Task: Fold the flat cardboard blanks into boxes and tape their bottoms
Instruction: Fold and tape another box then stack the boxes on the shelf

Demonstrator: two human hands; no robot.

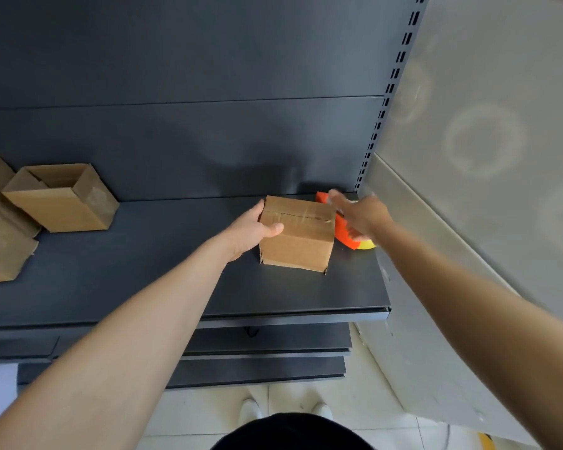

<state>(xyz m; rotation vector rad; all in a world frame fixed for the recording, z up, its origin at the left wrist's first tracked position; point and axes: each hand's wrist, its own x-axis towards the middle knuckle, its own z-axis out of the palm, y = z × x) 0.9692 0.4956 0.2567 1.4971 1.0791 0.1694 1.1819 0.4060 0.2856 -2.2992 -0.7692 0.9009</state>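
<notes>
Two bare forearms are extended over the dark grey metal shelf (143, 271). On it, the small brown cardboard box (298, 235), taped seam uppermost, is gripped at its left side by the left hand (254, 230), fingers curled round it. The right hand (361, 219) is blurred, with fingers spread above the orange tape dispenser (342, 233) and nothing grasped. Risk: the light box may be knocked askew if that hand brushes it.

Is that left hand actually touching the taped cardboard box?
Touching. The head view shows the left hand gripping the cardboard box: its thumb lies across the box's near top edge, and its fingers curl round the left side.
</notes>
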